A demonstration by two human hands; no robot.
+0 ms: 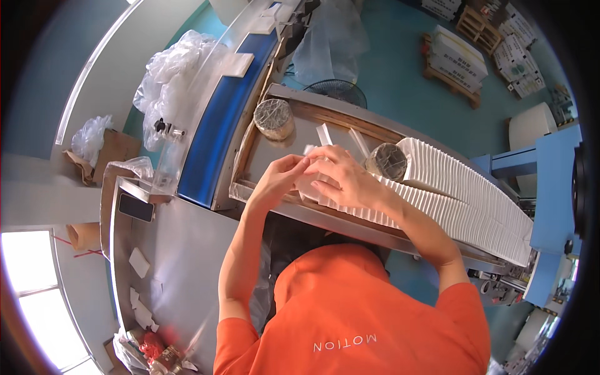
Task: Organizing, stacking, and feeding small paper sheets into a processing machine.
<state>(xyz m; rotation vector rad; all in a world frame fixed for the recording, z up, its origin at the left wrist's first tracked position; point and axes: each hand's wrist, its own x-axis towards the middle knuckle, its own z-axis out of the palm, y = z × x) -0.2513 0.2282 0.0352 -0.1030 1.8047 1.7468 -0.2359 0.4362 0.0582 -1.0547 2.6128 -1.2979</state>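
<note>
My left hand [278, 180] and my right hand [344, 178] meet over the near side of a shallow wood-edged tray [244, 189]. Their fingertips close on a small white paper piece [306, 187], mostly hidden behind the fingers. Two rows of upright white folded paper pieces [462, 194] run off to the right, the near row passing under my right forearm. A tape-wrapped cylinder [386, 161] presses against the far row's end. Another such cylinder [274, 120] stands at the tray's far left corner. Loose white strips [324, 134] stand beyond my fingers.
Left of the tray runs a blue conveyor belt [228, 115] behind a clear guard. A metal table [187, 262] with a dark phone [135, 207] and paper scraps is at the left. A black fan [337, 92] stands beyond the tray; blue machinery [553, 206] rises at the right.
</note>
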